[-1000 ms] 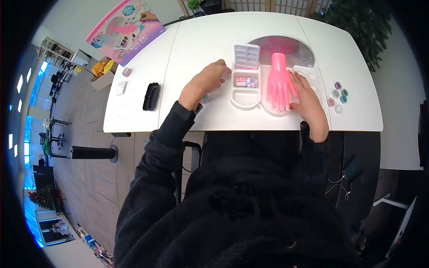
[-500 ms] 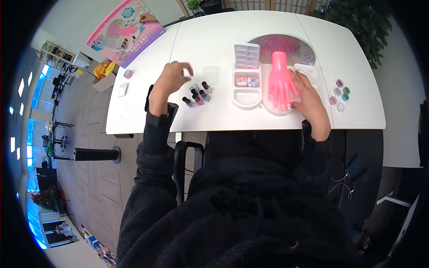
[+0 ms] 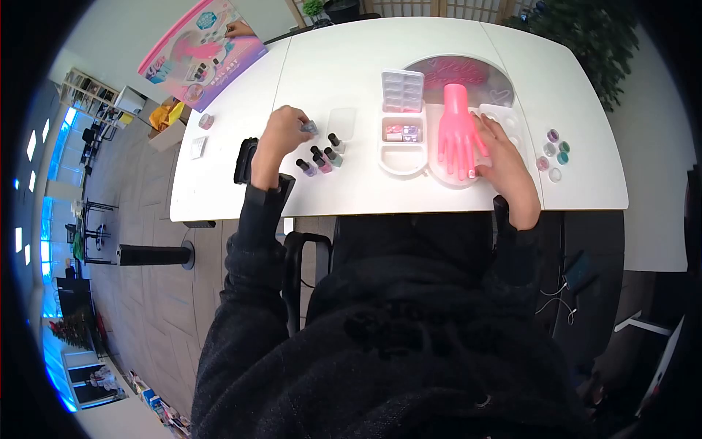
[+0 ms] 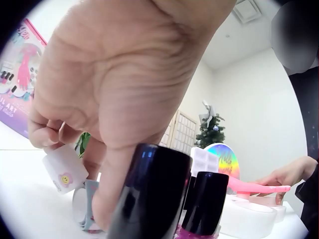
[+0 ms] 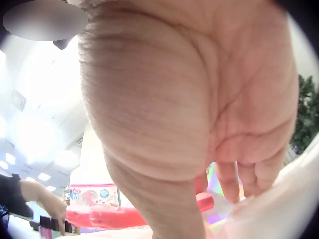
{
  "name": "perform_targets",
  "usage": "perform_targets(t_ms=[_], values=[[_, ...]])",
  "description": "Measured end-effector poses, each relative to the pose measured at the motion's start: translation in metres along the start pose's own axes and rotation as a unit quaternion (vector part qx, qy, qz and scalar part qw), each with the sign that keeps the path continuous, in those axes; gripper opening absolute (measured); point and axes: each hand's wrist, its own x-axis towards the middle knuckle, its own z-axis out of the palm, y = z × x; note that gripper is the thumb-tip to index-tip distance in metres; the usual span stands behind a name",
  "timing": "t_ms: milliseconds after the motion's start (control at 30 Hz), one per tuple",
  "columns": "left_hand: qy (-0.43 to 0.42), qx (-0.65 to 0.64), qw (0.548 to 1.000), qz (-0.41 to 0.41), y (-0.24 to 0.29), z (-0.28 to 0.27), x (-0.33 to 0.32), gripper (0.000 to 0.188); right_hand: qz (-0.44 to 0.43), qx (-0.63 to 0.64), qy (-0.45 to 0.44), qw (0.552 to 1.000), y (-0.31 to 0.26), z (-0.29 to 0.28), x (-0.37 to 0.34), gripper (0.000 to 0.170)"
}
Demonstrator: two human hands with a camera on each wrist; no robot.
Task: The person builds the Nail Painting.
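Observation:
My left hand [image 3: 279, 137] is at the left of the table, just beyond a group of nail polish bottles [image 3: 320, 156] with black caps. Its fingers curl round a white roll with a flower print [image 4: 65, 169]. Its thumb is at a grey-blue roll [image 4: 90, 206], which shows at the fingertips in the head view. My right hand [image 3: 506, 164] lies over the white tray [image 3: 401, 170], beside a pink model hand [image 3: 456, 135], its fingers extended. The thumb is close to the model's fingertips. One model fingertip carries a small white mark [image 3: 472, 174].
Small glitter pots [image 3: 550, 148] stand at the right. A clear lid [image 3: 342, 124] lies beyond the bottles, and a black case [image 3: 246, 161] is left of my left hand. The nail art box [image 3: 201, 55] stands at the back left. A mirror [image 3: 472, 77] rises behind the tray.
My left hand has moved left, away from the tray's edge, to the bottles. The grey-blue roll that lay by them is now at its fingertips. My right hand has stayed at the tray.

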Motion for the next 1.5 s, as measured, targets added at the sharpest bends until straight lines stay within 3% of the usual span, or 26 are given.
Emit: perform_targets(t_ms=[67,133,200,333,400,600,767,867,1000,1100,1167,1300,1367,1500], values=[[0.018,-0.04,0.999,-0.032,0.016,-0.016,-0.007,0.035,0.005,0.003,-0.002,1.0,-0.001,0.0,-0.001,0.101],[0.134,-0.032,0.988,0.065,0.042,-0.031,-0.02,0.035,0.001,-0.004,0.001,1.0,-0.004,-0.001,-0.002,0.101],[0.133,-0.104,0.975,0.146,0.075,-0.036,-0.029,0.03,-0.004,-0.004,0.003,1.0,0.0,0.001,-0.001,0.101],[0.096,-0.135,0.964,0.206,0.133,-0.009,-0.042,0.035,-0.005,-0.007,0.008,1.0,0.001,0.002,-0.001,0.101],[0.111,-0.168,0.963,0.177,0.149,0.009,-0.042,0.039,-0.012,0.002,0.01,1.0,0.002,0.002,-0.002,0.101],[0.122,-0.094,0.97,0.191,0.149,0.034,-0.028,0.028,-0.004,0.024,0.012,1.0,0.001,0.002,-0.002,0.1],[0.067,-0.14,0.959,0.238,0.141,0.028,-0.023,0.019,-0.011,0.005,0.022,1.0,0.001,0.003,-0.003,0.1],[0.02,-0.131,0.968,0.213,0.138,0.029,-0.019,0.016,-0.006,0.015,0.015,1.0,-0.002,0.001,-0.002,0.099],[0.011,-0.131,0.961,0.242,0.132,0.034,-0.011,0.017,-0.017,0.004,0.021,1.0,0.002,0.004,-0.002,0.098],[-0.031,-0.121,0.966,0.226,0.135,0.028,-0.009,0.018,-0.016,0.001,0.022,1.0,0.002,0.004,-0.002,0.099],[-0.071,-0.129,0.974,0.171,0.138,0.026,-0.009,0.019,-0.01,0.0,0.019,1.0,-0.001,0.003,-0.002,0.1],[-0.021,-0.157,0.974,0.164,0.14,0.028,-0.014,0.015,-0.003,0.008,0.013,1.0,-0.003,0.001,-0.003,0.101],[0.026,-0.105,0.969,0.224,0.138,0.029,-0.017,0.015,-0.001,0.011,0.012,1.0,-0.002,0.001,-0.002,0.101],[0.019,-0.109,0.972,0.207,0.139,0.027,-0.016,0.014,-0.007,0.002,0.015,1.0,0.001,0.003,-0.002,0.102]])
